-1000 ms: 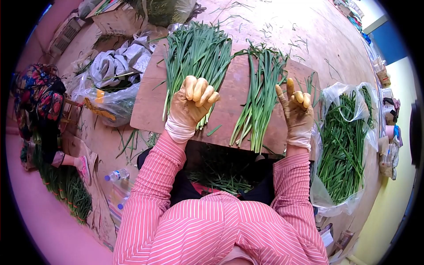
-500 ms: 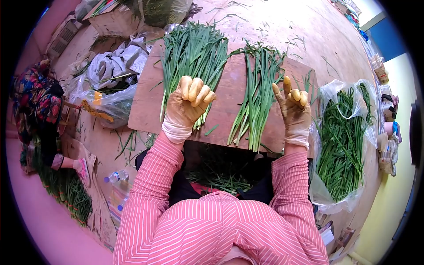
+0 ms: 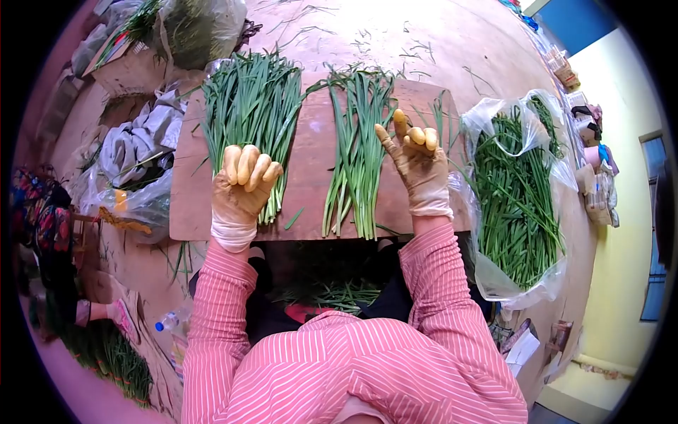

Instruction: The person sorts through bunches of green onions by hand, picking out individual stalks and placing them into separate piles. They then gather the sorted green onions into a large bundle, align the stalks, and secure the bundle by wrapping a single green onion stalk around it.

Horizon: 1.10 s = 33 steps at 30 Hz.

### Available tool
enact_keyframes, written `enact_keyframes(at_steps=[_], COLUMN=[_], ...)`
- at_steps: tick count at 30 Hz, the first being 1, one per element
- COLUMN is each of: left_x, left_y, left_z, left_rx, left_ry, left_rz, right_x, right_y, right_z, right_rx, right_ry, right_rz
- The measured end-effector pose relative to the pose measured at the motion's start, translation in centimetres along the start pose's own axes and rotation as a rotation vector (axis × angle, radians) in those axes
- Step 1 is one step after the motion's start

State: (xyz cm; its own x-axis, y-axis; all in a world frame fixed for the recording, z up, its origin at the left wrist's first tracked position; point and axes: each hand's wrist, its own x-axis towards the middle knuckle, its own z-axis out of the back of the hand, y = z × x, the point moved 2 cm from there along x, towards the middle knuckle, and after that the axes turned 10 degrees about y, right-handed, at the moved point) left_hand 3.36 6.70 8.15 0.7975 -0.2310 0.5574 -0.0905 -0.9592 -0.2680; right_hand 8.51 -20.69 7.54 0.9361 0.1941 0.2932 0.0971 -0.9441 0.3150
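My left hand [image 3: 244, 191], in a stained pale glove, is raised with its fingers curled in; nothing shows in it. It is over the lower part of a large bunch of long green garlic chives [image 3: 251, 106]. A smaller bunch of chives [image 3: 360, 148] lies to the right, pale stem ends toward me. Beyond its right side is my gloved right hand [image 3: 418, 166], thumb and index finger stretched apart, other fingers bent, holding nothing. Both bunches rest on a low wooden board [image 3: 311, 184].
At the right stands an open clear plastic bag of chives [image 3: 519, 198]. Left of the board are a grey cloth [image 3: 141, 145] and plastic bags. A person [image 3: 53, 233] in patterned clothes sits at far left near bundled chives [image 3: 116, 360]. A bottle [image 3: 171, 324] stands below.
The view has shifted to the right, so the board and bunches appear further left. Both hands keep nearly the same pose, and the chive bunches lie as before.
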Motion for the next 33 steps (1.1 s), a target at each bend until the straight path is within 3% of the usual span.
enact_keyframes(at_steps=[18, 21, 24, 27, 29, 33], left_x=[0.01, 0.03, 0.10, 0.11, 0.09, 0.08], left_y=[0.07, 0.11, 0.14, 0.13, 0.10, 0.11], left_z=[-0.20, -0.44, -0.65, -0.69, -0.66, -0.53], left_rx=[0.025, 0.032, 0.043, 0.045, 0.046, 0.040], left_ry=[-0.024, -0.036, -0.056, -0.069, -0.079, -0.079], left_rz=[0.002, -0.001, -0.005, -0.007, -0.005, -0.008], right_x=[0.04, -0.01, 0.00, -0.06, -0.07, -0.06], right_y=[-0.03, -0.06, -0.11, -0.18, -0.28, -0.27], right_z=[0.70, 0.66, 0.28, 0.71, 0.69, 0.70], right_rx=[0.010, 0.019, 0.053, 0.043, 0.018, 0.016], right_ry=[0.077, 0.065, -0.081, -0.058, 0.074, 0.075], right_rz=[0.016, 0.015, 0.017, 0.013, 0.000, -0.001])
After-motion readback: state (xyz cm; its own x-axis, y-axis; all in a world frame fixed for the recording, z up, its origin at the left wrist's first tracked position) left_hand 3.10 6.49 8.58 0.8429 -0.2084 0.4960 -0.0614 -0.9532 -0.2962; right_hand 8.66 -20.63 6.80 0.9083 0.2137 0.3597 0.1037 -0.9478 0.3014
